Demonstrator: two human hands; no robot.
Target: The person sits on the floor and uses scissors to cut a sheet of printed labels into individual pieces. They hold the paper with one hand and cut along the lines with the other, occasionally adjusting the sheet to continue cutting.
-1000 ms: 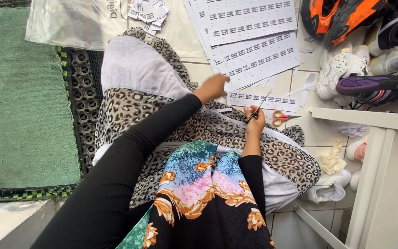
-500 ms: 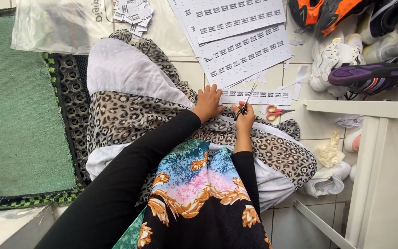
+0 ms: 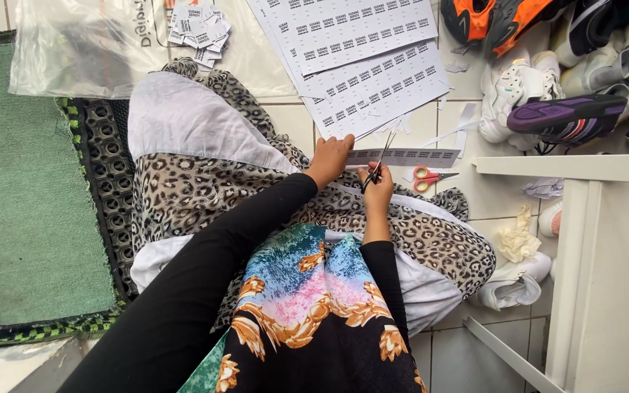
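Mid-frame, left hand (image 3: 329,159) now pinches the label strip (image 3: 402,156) it earlier only reached toward, right hand (image 3: 377,191) closed around dark scissors (image 3: 380,156), blades at the strip.

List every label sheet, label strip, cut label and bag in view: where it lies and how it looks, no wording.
Label strip: narrow, white with black print, held by left hand, at the scissors in right hand.
Label sheets: overlapping white printed pages, floor, top centre.
Cut labels: small white pile, top left of centre.
Plastic bag: clear, crumpled, top left.
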